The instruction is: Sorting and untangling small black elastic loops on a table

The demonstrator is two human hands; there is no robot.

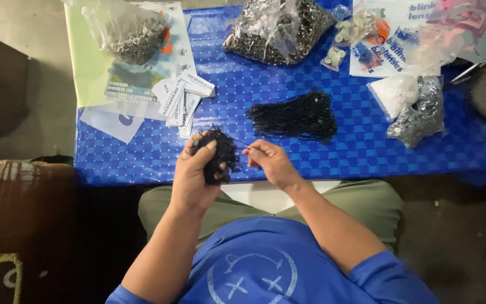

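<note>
Seen from above, a seated person's left hand [193, 169] is closed around a tangled bundle of black strings [219, 155] just above the near edge of a blue checked table [142, 152], while the right hand [268, 160] pinches a single strand [242, 147] drawn sideways from it. The step in hand looks like separating one string from the bundle. Freeing it would call for a steady pull, the bundle gripped firm; a larger pile of black strings [296, 115] lies just beyond, paper tags [182, 98] to the left.

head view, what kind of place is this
Probably a small home or workshop bench for piecework assembly: clear bags of metal eyelets, a stack of paper tags and a pile of black strings on a blue table.
</note>
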